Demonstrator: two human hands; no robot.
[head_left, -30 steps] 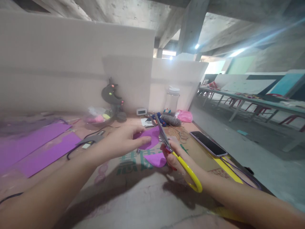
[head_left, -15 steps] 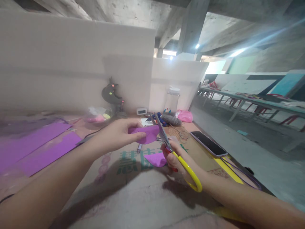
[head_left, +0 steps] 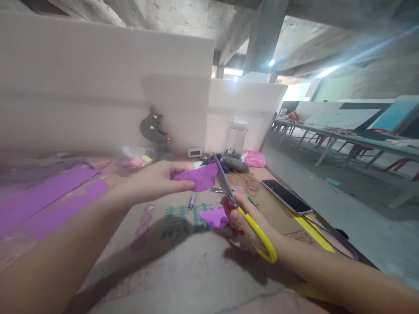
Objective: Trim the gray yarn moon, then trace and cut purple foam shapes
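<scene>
My left hand point(head_left: 166, 179) pinches a purple piece of paper point(head_left: 203, 178) between thumb and fingers, above the cardboard-covered table. In my right hand point(head_left: 238, 213) is a pair of scissors point(head_left: 258, 233) with yellow and red handles, its blades pointing up and away. The blades stand at the right edge of the held paper; whether they grip it I cannot tell. Below, a second purple paper piece point(head_left: 214, 218) lies on the cardboard point(head_left: 157, 266), partly behind my right fingers. A pen point(head_left: 192, 200) and another metal tool, perhaps small scissors point(head_left: 218, 190), lie just beyond.
Purple sheets point(head_left: 55, 192) lie at left. Toward the back are a black crescent ornament point(head_left: 150, 127), a small white digital clock point(head_left: 195, 152), a clear jar point(head_left: 236, 137), grey yarn point(head_left: 235, 164) and a pink bag point(head_left: 253, 158). A phone point(head_left: 286, 196) with a cable rests near the right edge.
My left hand has shifted slightly left and tilted the purple paper, whose right side is now raised at the blades. My right hand and the scissors have barely moved.
</scene>
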